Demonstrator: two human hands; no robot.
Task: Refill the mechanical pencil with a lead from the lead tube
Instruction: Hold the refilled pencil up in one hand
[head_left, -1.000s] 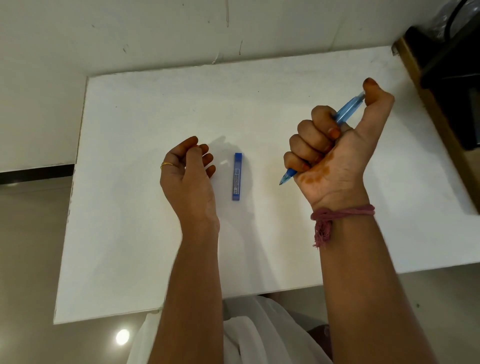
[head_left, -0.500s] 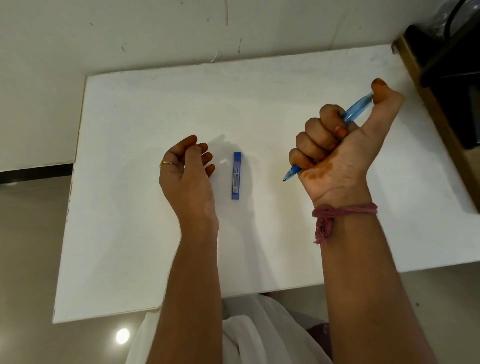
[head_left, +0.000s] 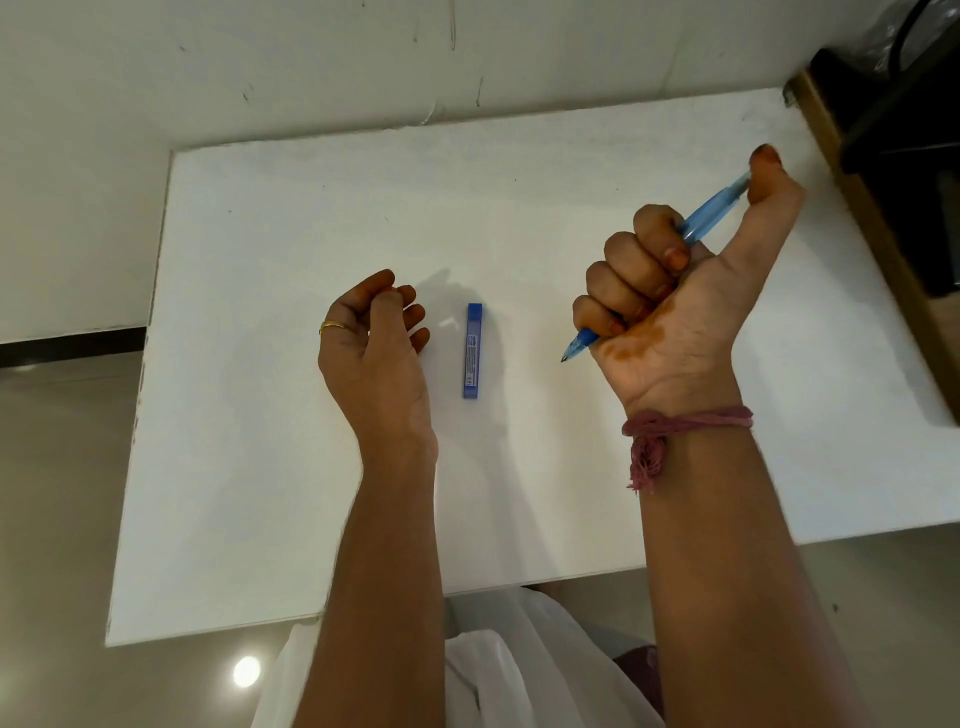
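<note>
Mechanical pencil (head_left: 711, 210) sits in the right hand (head_left: 670, 306), fingers wrapped round its barrel in a fist and the thumb set on the rear cap; its long axis runs diagonally, tip (head_left: 569, 356) pointing down and left toward the person, cap up and to the right. It looks light, stiff and smooth plastic, so a firm hold on the mid-barrel suits it, leaving the cap end free. The left hand (head_left: 376, 348) rests on the white desk (head_left: 260, 467) with fingers loosely curled, holding nothing. Just to its right, between the two hands, the blue lead tube (head_left: 472, 351) lies flat, long axis running away from the person. It is probably light too, and the leads inside brittle; pinch it by its sides
</note>
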